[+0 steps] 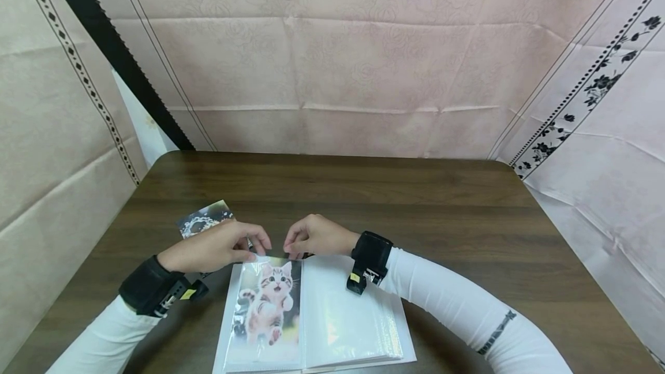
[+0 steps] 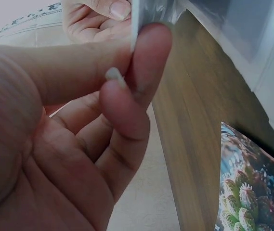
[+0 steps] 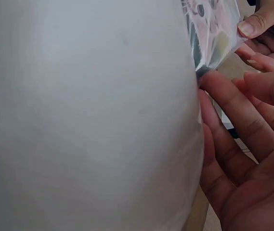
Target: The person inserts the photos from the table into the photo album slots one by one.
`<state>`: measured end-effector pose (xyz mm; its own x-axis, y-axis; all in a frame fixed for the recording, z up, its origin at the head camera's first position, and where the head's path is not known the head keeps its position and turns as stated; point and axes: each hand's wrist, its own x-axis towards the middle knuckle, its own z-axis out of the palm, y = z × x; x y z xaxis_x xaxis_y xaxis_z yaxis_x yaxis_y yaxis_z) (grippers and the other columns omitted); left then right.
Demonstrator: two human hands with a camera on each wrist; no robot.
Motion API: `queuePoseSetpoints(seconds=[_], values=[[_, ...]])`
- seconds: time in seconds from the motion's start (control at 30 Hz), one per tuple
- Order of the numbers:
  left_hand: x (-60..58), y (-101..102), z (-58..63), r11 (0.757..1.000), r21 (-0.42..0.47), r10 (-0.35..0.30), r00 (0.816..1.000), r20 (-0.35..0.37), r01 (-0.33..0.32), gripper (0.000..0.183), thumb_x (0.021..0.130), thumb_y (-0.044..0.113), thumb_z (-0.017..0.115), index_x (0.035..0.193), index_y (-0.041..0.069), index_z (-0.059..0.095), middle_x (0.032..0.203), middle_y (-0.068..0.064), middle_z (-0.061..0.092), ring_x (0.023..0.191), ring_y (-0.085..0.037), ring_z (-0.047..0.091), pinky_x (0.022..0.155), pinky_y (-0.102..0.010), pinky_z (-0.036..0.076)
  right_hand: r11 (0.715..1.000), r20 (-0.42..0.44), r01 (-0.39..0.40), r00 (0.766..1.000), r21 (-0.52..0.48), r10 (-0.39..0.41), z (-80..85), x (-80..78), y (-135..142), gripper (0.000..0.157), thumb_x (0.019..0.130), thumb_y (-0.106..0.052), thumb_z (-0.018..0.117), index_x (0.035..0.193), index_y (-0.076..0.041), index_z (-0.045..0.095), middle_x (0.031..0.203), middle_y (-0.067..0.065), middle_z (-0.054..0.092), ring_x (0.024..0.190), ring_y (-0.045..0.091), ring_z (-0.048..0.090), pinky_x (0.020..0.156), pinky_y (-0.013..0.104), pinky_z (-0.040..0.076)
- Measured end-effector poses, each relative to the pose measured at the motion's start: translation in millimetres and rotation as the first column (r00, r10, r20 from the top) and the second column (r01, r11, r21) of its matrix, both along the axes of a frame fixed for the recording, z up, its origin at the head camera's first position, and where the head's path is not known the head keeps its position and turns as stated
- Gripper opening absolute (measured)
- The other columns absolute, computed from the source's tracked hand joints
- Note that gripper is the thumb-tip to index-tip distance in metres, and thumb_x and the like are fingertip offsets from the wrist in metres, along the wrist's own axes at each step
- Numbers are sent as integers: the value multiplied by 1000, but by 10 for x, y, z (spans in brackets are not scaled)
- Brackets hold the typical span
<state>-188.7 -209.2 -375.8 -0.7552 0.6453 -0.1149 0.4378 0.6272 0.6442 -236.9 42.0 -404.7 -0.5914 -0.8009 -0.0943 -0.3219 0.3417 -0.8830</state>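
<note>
A photo album (image 1: 353, 310) lies open on the table, with a kitten photo (image 1: 270, 305) in the clear sleeve of its left page. At the top edge of that page, my left hand (image 1: 218, 244) pinches the page edge (image 2: 135, 24) between thumb and index finger. My right hand (image 1: 322, 235) is at the top near the spine. In the right wrist view its fingertips (image 3: 211, 79) touch the photo's dark corner and the sleeve, while the thumb stays apart from them. The album's right-hand page looks white under glossy plastic.
Another photo (image 1: 208, 218), showing a cactus in the left wrist view, lies on the brown wooden table (image 1: 415, 206) beyond my left hand, partly covered by it. Pale patterned cloth (image 1: 363, 74) hangs behind the table and along its sides.
</note>
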Motion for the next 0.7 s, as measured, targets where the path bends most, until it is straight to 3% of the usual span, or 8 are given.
queuePoseSetpoints(seconds=[0.3, 0.7], values=[[1, -5, -3, 1000, 10, -19, 1000, 10, 19, 22, 91, 14, 63, 113, 17, 64, 100, 7, 67, 87, -9, 61, 76, -29, 51, 999, -79, -40, 996, 29, 42, 57, 48, 89, 15, 92, -13, 62, 99, -3, 70, 92, 9, 72, 83, 20, 68, 75, 29, 53], [-8, -15, -72, 1000, -15, -27, 1000, 3, 27, 23, 89, 15, 66, 111, 21, 65, 98, 8, 66, 85, -10, 60, 71, -29, 52, 990, -200, -16, 979, 143, 45, 97, 96, 289, 14, 91, -20, 64, 98, -10, 72, 89, 0, 71, 77, 13, 61, 68, 21, 48]])
